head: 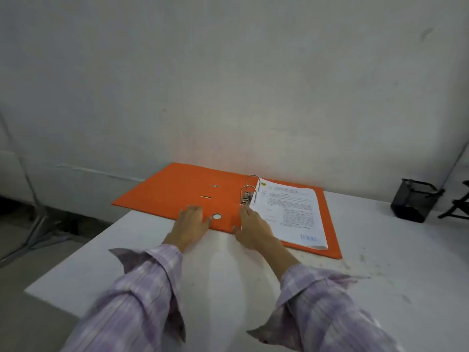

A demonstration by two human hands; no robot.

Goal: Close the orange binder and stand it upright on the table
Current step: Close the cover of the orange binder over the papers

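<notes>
Lying: the binder [193, 196] is spread fully open and flat on the table [228, 270], back near the wall [228, 85], with its left cover hanging a bit past the table's left edge.
Papers: a stack of printed sheets [291, 212] is held on the right half, threaded on the rings [250, 188], which look shut and stand upright at the spine. That's probably why the right side is left alone; the weight is all there, so the empty left cover seems to be the one meant to be swung over.
Left hand [191, 222]: laid palm down on the near edge of the left cover, just beside the round finger hole [216, 216]. Fingers are extended and only slightly spread; nothing is gripped. Whether the fingertips are hooked under the edge can't be told, it's a bit blurry.
Right hand [253, 231]: rested at the near edge by the spine, just below the ring mechanism, touching the left margin of the sheets. Fingers are kept close together and flat, thumb out to the left, nothing pinched.
Step, as a guess: closing hasn't been started, the hands are just being set for the fold.
Other stuff: a black mesh holder [412, 203] is sat well apart on the right.
</notes>
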